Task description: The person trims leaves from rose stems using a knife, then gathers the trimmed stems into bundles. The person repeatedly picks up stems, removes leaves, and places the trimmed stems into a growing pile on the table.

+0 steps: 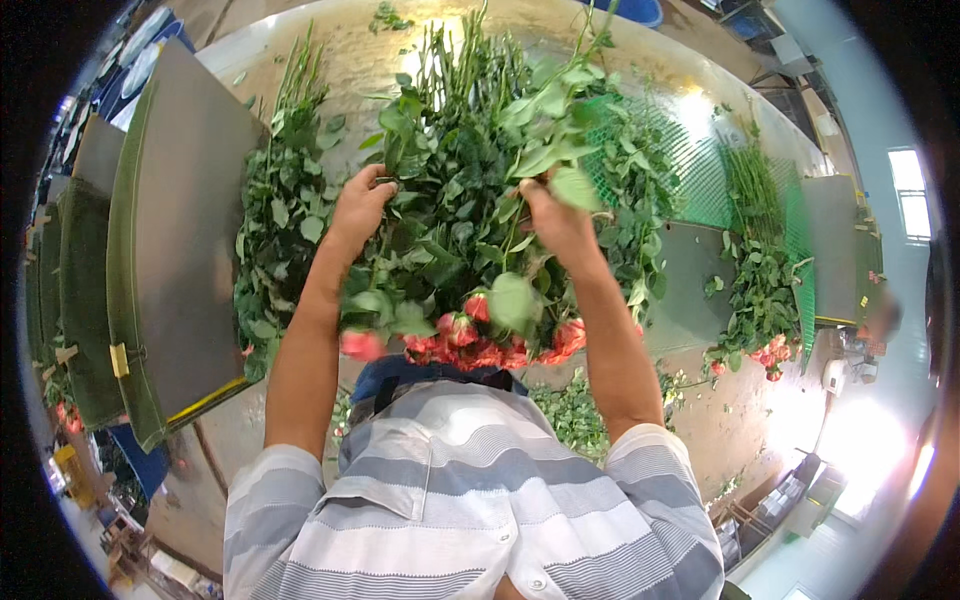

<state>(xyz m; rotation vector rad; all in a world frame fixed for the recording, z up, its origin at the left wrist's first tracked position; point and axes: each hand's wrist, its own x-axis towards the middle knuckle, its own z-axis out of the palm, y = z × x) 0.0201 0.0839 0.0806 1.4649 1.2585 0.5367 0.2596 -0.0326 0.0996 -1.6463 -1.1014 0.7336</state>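
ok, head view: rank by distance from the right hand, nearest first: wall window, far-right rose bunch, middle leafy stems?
From the right hand:
1. Middle leafy stems: immediately to its left.
2. Far-right rose bunch: well off to its right.
3. Wall window: background, at the right.

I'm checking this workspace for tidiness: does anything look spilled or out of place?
Yes: loose green leaves litter the floor on the table's near side, and a small leafy sprig lies near its far edge, apart from the rose bunch.
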